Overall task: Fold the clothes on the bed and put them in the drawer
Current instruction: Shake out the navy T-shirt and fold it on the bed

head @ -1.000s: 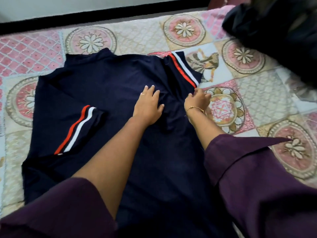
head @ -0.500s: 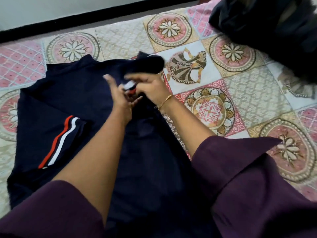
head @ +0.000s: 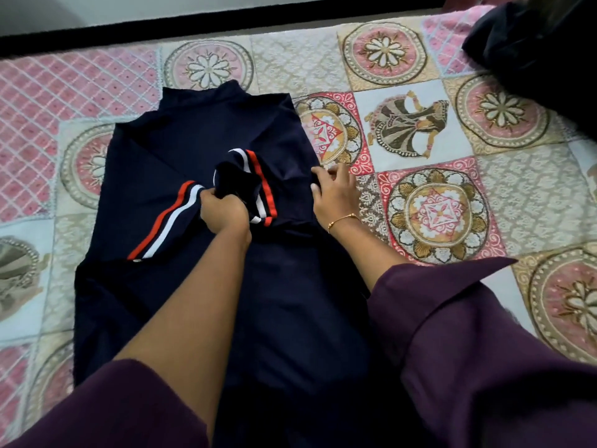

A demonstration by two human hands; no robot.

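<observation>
A navy T-shirt [head: 193, 134] lies spread on the bed with both sleeves folded in over its middle. Each sleeve cuff carries a red and a white stripe. My left hand [head: 224, 211] grips the bunched cuff of the right sleeve [head: 245, 179] at the centre of the shirt, beside the left sleeve's cuff [head: 168, 221]. My right hand [head: 334, 192] rests on the shirt's folded right edge, fingers bent on the cloth; whether it pinches the fabric is unclear. A thin gold bangle sits on that wrist.
The patterned quilt [head: 436, 205] covers the bed, pink, cream and gold. A heap of dark clothing [head: 542, 59] lies at the far right corner. A dark skirting and pale wall [head: 161, 8] run behind the bed's far edge.
The right sleeve, flat out to the side a second ago, was lifted and folded across onto the shirt. My left hand now grips its cuff; my right hand moved to the folded edge.
</observation>
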